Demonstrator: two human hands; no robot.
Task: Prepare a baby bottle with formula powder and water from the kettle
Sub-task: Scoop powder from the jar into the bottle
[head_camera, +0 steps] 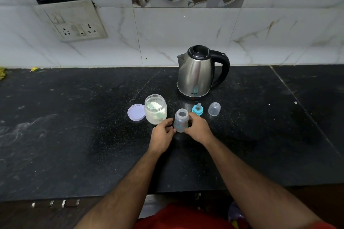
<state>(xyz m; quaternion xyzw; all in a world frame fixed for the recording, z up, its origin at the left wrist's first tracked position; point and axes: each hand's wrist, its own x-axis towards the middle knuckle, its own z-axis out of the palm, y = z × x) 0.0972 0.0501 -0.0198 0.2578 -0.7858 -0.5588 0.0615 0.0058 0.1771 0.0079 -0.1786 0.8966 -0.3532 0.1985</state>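
The open bottle (181, 121) stands upright on the dark counter (74, 126), its mouth facing straight up, and both hands are on it. The left hand (162, 134) has its fingertips against the bottle's left wall, fingers curled loosely; the right hand (197, 128) wraps round the right wall more fully, thumb and fingers closed on the body. So the bottle sits between the two hands, its long axis vertical, steadied from both sides.

The open powder jar (155, 109) stands just left of the bottle and slightly behind it, almost touching the left hand, with what looks like a scoop lying in the powder. Its lilac lid (136, 112) lies flat further left of the bottle. The blue teat ring (197, 109) sits just right of and behind the bottle, the clear cap (214, 109) beyond that. The kettle (199, 72) stands behind the bottle, handle turned to the right.

The left hand is nearer the jar, so I'd guess it goes for the scoop while the right keeps the bottle steady.
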